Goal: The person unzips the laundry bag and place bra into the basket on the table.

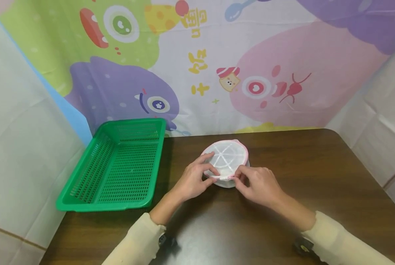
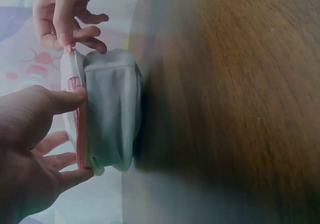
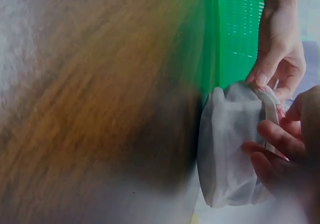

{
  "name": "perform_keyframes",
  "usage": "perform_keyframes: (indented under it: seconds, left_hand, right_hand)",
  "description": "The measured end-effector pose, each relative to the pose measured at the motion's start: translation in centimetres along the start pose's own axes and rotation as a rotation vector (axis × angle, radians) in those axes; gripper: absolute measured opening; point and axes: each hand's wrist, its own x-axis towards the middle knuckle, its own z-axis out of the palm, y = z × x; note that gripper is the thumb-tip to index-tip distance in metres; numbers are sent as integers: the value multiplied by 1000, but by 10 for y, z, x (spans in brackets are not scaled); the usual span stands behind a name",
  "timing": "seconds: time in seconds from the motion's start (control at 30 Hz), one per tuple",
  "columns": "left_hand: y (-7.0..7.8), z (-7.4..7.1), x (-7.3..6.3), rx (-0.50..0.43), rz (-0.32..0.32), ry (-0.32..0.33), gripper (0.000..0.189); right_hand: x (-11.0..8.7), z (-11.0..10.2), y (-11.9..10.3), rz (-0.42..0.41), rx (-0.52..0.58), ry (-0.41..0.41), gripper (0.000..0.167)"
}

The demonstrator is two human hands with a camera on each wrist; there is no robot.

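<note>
A round white mesh laundry bag (image 1: 230, 154) with a pink zippered rim stands on the table, flat lid upward. My left hand (image 1: 194, 177) holds its near left rim, with the thumb at the zipper edge and fingers spread over the lid. At the near right rim, my right hand (image 1: 258, 184) pinches a small pink piece of the zipper between thumb and index finger. The left wrist view shows the bag's mesh side wall (image 2: 112, 108) with soft folds. In the right wrist view, other fingers of the right hand (image 3: 285, 149) lie against that wall.
A green perforated plastic basket (image 1: 154, 176) stands left of the bag on the dark wooden table (image 1: 300, 162). Behind the table hangs a cartoon-printed cloth (image 1: 197, 110). Pale walls (image 1: 15, 154) rise on both sides.
</note>
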Motion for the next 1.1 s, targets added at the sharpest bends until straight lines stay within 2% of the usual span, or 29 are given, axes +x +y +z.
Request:
perform_keyframes:
  seconds: [0.23, 0.6, 0.77, 0.97, 1.1]
  left_hand:
    - [0, 2, -1, 27, 25, 13, 8]
    - [-8, -1, -2, 72, 78, 25, 10]
    - [-6, 0, -3, 72, 63, 31, 15]
    - [-1, 3, -3, 101, 21, -8, 24]
    - [1, 4, -3, 117, 29, 12, 24]
  right_hand:
    - [-1, -2, 0, -5, -23, -52, 12]
    - [-2, -2, 3, -3, -26, -25, 16]
    - [-1, -1, -2, -13, 17, -28, 14]
    - [0, 4, -6, -25, 11, -34, 9]
    - [0, 6, -8, -32, 5, -29, 8]
